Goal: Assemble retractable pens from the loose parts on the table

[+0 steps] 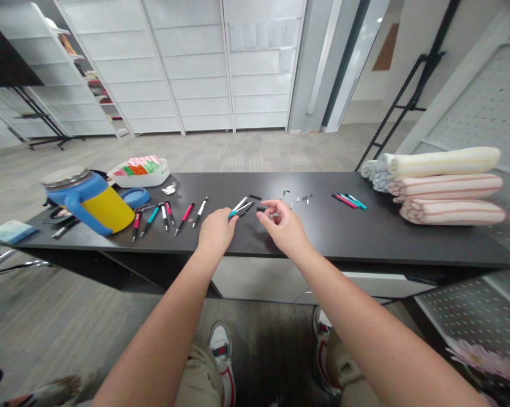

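Observation:
My left hand (218, 230) is closed over the desk, its thumb and finger pinching a teal pen part (232, 214). Thin white pen refills (240, 203) fan out just beyond that hand, and slim black pieces (247, 207) lie beside them. My right hand (283, 224) pinches a short black pen grip (261, 208) between thumb and fingers. Another black pen grip (255, 197) rests on the desk between the hands. Past my right hand are small scattered pen parts (306, 199), some looking like springs or tips, too small to tell.
Several assembled pens (184, 219) lie left on the black desk (335, 240). Pink and teal pen barrels (349, 200) lie right, near rolled towels (449, 186). At left stand a blue-yellow jug (110, 212), its blue lid (135, 197) and a white basket (141, 178) of colourful packets.

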